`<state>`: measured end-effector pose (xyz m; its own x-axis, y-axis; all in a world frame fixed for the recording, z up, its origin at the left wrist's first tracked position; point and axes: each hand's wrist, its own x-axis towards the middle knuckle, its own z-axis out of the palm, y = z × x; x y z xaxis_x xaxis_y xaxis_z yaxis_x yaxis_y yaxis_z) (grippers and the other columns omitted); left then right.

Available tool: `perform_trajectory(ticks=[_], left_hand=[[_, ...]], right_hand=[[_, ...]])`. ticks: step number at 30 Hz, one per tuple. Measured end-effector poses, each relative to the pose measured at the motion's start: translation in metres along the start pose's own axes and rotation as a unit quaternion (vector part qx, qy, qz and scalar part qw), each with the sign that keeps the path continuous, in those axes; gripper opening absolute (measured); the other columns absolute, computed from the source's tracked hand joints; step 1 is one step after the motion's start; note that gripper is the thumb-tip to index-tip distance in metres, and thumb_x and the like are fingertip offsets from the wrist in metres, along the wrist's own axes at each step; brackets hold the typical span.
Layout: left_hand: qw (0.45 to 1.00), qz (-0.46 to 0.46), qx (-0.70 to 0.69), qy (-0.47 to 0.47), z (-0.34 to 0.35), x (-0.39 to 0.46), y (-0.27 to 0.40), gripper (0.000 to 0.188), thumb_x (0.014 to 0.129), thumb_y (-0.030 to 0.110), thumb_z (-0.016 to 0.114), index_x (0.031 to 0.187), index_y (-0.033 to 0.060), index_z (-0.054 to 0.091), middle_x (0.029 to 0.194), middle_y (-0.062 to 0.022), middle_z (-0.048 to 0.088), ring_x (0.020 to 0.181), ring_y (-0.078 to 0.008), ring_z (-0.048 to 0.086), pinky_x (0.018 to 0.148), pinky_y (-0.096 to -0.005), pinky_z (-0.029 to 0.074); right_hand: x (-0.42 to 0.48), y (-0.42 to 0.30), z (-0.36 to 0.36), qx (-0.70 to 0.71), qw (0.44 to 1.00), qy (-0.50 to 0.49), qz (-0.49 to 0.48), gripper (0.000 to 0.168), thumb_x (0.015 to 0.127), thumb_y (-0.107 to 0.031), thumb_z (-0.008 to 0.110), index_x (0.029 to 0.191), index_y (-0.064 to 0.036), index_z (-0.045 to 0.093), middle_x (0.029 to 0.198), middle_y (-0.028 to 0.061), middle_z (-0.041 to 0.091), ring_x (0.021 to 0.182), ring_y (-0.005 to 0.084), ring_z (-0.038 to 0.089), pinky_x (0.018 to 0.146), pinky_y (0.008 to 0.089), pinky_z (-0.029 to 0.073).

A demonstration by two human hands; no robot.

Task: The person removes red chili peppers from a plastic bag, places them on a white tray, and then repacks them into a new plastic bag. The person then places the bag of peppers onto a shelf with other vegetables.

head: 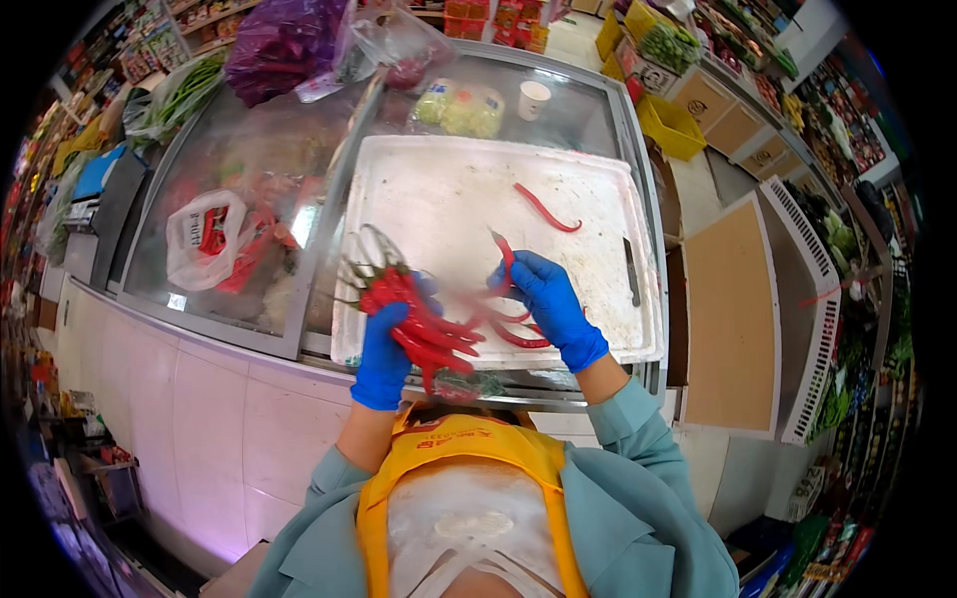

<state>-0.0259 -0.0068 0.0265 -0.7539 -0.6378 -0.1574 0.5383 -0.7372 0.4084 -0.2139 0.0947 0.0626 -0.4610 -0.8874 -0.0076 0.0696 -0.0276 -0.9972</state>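
My left hand (386, 351), in a blue glove, grips a bunch of long red chili peppers (419, 321), their green stems pointing up and left. Between the fingers of my right hand (544, 299), also gloved in blue, is a single red chili pepper (505, 254). Both hands are over a white foam tray or lid (448, 194). One curved chili (549, 211) lies alone in its upper right part. A few more chilies (516, 340) lie below and left of my right hand, partly blurred and hidden by it.
Under the foam is a glass-topped display case (314, 276). A white plastic bag with red contents (205, 254) is on the left. Behind are a paper cup (534, 101), wrapped vegetables (460, 108) and a purple bag (288, 48). A dark-handled knife or slot (632, 273) shows at the foam's right.
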Motion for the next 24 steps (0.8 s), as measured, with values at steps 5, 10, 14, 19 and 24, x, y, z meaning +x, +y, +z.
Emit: perform_trajectory(ticks=[5,10,14,19,24], left_hand=[[0.974,-0.015,0.219,-0.052,0.013,0.000,0.001,0.046,0.070,0.007,0.058,0.115,-0.0009,0.048,0.093,-0.0158,0.060,0.084,-0.0264,0.061,0.075,-0.0345,0.051],[0.984,-0.061,0.168,-0.021,0.017,-0.002,0.002,0.043,0.070,0.006,0.058,0.111,-0.0007,0.050,0.090,-0.0156,0.061,0.079,-0.0253,0.061,0.072,-0.0335,0.051],[0.982,-0.122,0.134,-0.053,0.025,-0.002,0.001,0.043,0.071,0.013,0.059,0.110,-0.0004,0.049,0.093,-0.0160,0.059,0.076,-0.0258,0.060,0.070,-0.0341,0.051],[0.979,-0.192,0.058,0.036,0.034,0.006,-0.008,0.044,0.071,0.025,0.060,0.107,0.0008,0.051,0.088,-0.0143,0.060,0.073,-0.0255,0.059,0.067,-0.0337,0.052],[0.968,-0.238,0.078,0.010,0.041,0.017,-0.027,0.041,0.078,0.032,0.059,0.107,0.0024,0.053,0.087,-0.0132,0.061,0.073,-0.0237,0.060,0.066,-0.0330,0.052]], right_hand=[[0.002,0.008,0.038,-0.010,1.000,0.004,-0.012,0.013,0.083,-0.010,0.056,0.093,-0.004,0.061,0.087,0.0002,0.058,0.082,0.0082,0.053,0.079,0.0225,0.042],[-0.006,0.002,0.045,-0.120,0.992,0.022,-0.037,0.017,0.084,-0.015,0.056,0.096,-0.004,0.061,0.084,0.0010,0.057,0.078,0.0104,0.054,0.074,0.0234,0.044],[0.004,-0.016,0.021,-0.103,0.992,-0.052,-0.050,0.019,0.084,-0.008,0.050,0.099,-0.005,0.061,0.073,0.0066,0.057,0.071,0.0162,0.057,0.066,0.0273,0.045],[0.000,-0.014,-0.003,-0.474,0.841,0.056,-0.253,0.012,0.080,-0.016,0.057,0.085,-0.012,0.067,0.070,0.0070,0.057,0.066,0.0198,0.055,0.060,0.0292,0.044],[-0.019,-0.004,-0.051,-0.621,0.716,0.095,-0.305,0.009,0.078,-0.020,0.060,0.073,-0.015,0.064,0.060,0.0049,0.051,0.056,0.0228,0.051,0.052,0.0344,0.040]])
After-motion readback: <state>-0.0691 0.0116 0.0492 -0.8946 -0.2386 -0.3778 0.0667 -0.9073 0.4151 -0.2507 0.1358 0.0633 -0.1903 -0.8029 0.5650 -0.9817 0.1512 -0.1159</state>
